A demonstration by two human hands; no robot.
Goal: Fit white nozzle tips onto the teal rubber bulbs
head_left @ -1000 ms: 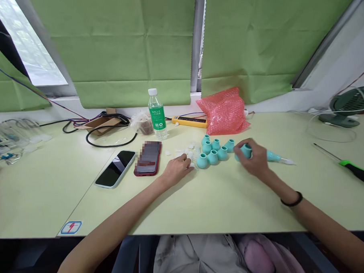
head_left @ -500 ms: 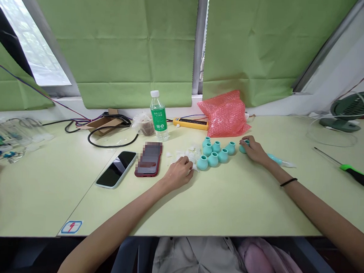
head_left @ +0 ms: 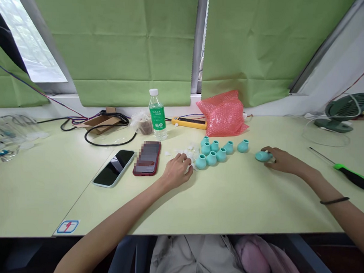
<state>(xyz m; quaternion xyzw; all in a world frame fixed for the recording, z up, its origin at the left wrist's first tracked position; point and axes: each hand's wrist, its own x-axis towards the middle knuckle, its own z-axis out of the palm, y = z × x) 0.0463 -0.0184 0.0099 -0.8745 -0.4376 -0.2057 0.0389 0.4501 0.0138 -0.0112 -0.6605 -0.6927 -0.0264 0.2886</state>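
Turquoise piece (head_left: 262, 157) — in right hand (head_left: 282, 160).

Seven turquoise bulbs (head_left: 211, 159), round-bodied, open-necked, upright, standing close together in cluster. Similar bulb (head_left: 242, 146) upright, just right of cluster. Turquoise piece (head_left: 262, 156) on its side, farther right, one end hidden. Small white pieces (head_left: 189, 149) scattered just left of cluster.
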